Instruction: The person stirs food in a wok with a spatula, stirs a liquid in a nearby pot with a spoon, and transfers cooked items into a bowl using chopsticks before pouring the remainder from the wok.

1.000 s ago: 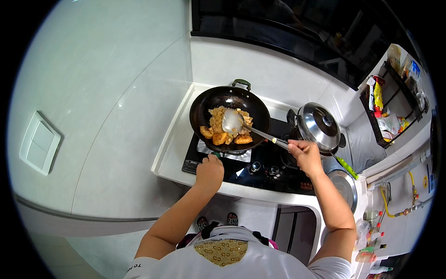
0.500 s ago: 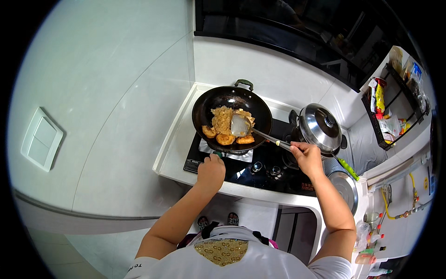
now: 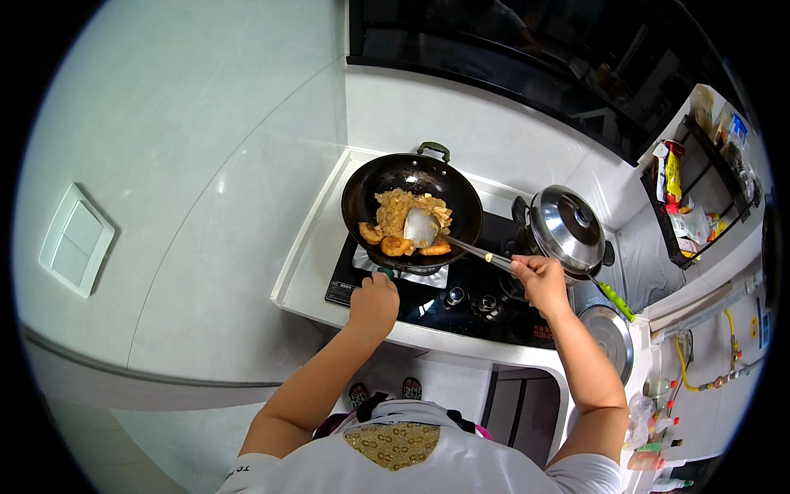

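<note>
A dark wok [image 3: 362, 183] sits on the left burner, holding a mound of browned shredded food [image 3: 400, 202] with several golden fried pieces [image 3: 397, 246] along its near side. My left hand [image 3: 375, 303] is closed around the wok's near handle [image 3: 387, 272], of which only a bit of green shows. With my right hand [image 3: 539, 280] I grip the metal shaft of a spatula [image 3: 477, 252]. Its blade [image 3: 420, 227] rests in the food, toward the near right, and its green handle end [image 3: 615, 301] sticks out past my right hand.
A lidded steel pot [image 3: 568, 222] stands on the right burner of the black cooktop [image 3: 436, 317]. Right of the counter edge lies a round metal lid [image 3: 607, 344]. A black wall rack [image 3: 663, 216] holds packets. Bottles [image 3: 658, 387] stand at the lower right; a wall [image 3: 239, 206] rises on the left.
The spatula blade has shifted slightly left and toward me in the food, and my right hand has moved a little left and down with it. My left hand stays at the wok handle.
</note>
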Available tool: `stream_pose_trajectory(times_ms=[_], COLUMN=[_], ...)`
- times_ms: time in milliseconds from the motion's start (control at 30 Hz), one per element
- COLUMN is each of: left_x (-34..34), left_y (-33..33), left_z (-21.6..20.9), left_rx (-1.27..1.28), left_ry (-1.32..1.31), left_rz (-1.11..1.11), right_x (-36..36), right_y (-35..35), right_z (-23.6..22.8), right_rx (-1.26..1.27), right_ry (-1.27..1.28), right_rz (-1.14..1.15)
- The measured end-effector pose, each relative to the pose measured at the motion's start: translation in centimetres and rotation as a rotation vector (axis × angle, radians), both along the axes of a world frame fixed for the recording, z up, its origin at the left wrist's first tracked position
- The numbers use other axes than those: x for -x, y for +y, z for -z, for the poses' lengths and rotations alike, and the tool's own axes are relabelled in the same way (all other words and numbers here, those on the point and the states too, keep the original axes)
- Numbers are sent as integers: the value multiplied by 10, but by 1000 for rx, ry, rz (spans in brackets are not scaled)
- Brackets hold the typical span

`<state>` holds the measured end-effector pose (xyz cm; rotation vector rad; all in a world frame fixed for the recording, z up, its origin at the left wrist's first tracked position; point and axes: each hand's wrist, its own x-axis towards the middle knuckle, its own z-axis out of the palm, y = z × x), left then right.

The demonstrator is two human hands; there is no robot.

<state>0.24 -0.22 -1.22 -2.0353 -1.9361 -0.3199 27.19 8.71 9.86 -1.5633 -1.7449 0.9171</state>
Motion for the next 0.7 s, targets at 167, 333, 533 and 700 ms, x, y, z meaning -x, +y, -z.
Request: stream_pose_trajectory(times_ms=[167, 333, 533, 700], left_x=[0, -2, -1, 1], left_y=[0, 1, 1, 0], left_z=[3, 4, 1, 4], left_rx=[-8, 9, 43, 6], left_ry=[9, -6, -8, -32], left_rz=[-12, -14, -16, 4], right_x=[11, 11, 40, 45], right_y=[-14, -13, -19, -19], right_z=[-3, 9, 12, 8], right_rx=[-44, -147, -257, -336], right_ry=[45, 58, -38, -135], right_rz=[-37, -112, -184, -275])
